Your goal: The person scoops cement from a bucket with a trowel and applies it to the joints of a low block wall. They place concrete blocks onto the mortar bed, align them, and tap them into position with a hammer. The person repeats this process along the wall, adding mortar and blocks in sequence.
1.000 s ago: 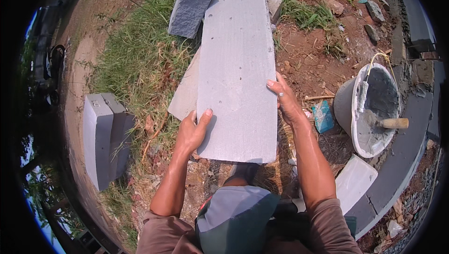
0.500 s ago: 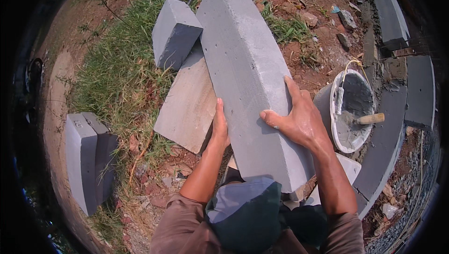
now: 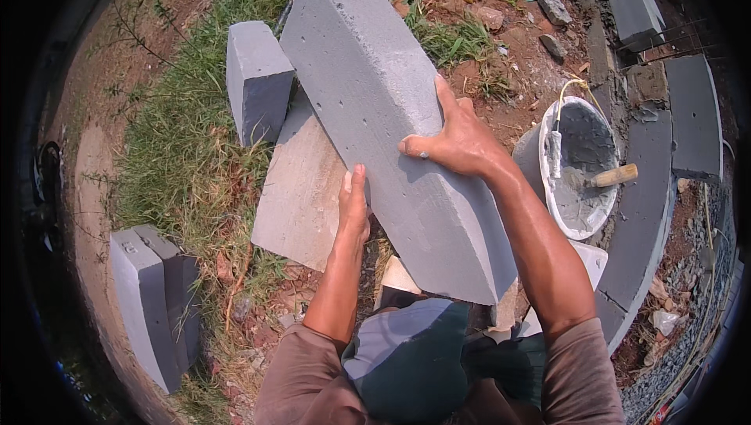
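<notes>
A long grey lightweight concrete block (image 3: 391, 143) slants across the middle, its far end toward the upper left. My left hand (image 3: 353, 202) holds its left edge, thumb up along the side and the other fingers partly hidden. My right hand (image 3: 458, 139) grips the right side, with the thumb laid over the ridge onto the broad face and the fingers stretched along the far side. Just left of the block's far end stands a shorter grey block (image 3: 258, 85). Beneath them lies a flat, dusty slab (image 3: 301, 182), partly covered.
On the right stands a white bucket (image 3: 547, 167) of grey mortar, a wooden-handled tool (image 3: 614, 175) in it. A curved row of laid blocks (image 3: 637, 214) runs beyond. More upright blocks (image 3: 145, 300) stand at the lower left. Grass (image 3: 180, 128) and rubble surround the work.
The view has turned slightly. The long block's far end has swung left and its near end sits a little higher. My right hand has moved up and left with it; both hands keep hold.
</notes>
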`<move>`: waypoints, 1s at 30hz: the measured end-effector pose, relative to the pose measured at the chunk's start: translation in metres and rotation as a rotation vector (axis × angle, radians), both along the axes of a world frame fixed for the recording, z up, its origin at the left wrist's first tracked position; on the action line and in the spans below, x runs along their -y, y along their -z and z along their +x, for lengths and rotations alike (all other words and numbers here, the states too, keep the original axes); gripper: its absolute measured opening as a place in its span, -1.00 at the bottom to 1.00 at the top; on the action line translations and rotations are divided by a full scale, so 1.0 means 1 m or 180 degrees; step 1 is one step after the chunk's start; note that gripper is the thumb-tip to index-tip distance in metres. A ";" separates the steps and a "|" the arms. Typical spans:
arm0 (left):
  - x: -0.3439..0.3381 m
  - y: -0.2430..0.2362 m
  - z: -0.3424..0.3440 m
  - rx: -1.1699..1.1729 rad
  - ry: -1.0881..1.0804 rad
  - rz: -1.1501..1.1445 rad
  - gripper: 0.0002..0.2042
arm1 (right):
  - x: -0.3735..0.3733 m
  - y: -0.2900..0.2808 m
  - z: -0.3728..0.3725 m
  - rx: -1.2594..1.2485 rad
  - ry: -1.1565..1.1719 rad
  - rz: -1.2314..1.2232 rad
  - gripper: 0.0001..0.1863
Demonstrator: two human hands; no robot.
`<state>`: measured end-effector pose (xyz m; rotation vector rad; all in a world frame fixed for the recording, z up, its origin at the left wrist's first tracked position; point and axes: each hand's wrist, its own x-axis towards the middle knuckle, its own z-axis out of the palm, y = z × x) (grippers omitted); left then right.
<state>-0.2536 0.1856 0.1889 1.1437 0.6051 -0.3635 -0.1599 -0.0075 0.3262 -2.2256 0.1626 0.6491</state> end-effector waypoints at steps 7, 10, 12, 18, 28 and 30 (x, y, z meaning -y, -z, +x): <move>0.033 -0.033 -0.047 -0.0180 -0.0038 -0.0170 -0.16 | 0.047 -0.016 -0.081 0.0775 0.0045 0.0190 0.17; 0.057 -0.093 -0.052 -0.0720 -0.0218 -0.0741 -0.20 | 0.078 -0.062 -0.115 0.0764 0.0103 0.0176 0.20; 0.070 -0.151 -0.058 -0.0973 -0.0277 -0.1051 -0.23 | 0.083 -0.096 -0.148 0.1201 0.0433 0.0077 0.23; 0.113 -0.296 -0.129 -0.1097 0.0696 -0.0460 -0.27 | 0.125 -0.239 -0.225 0.1327 0.0939 0.0383 0.37; 0.258 -0.465 -0.263 -0.1235 0.2229 -0.0217 -0.32 | 0.283 -0.466 -0.381 0.0604 0.1224 -0.0499 0.21; 0.291 -0.469 -0.291 -0.1308 0.2388 -0.0412 -0.33 | 0.313 -0.500 -0.420 0.0471 0.1306 -0.0747 0.19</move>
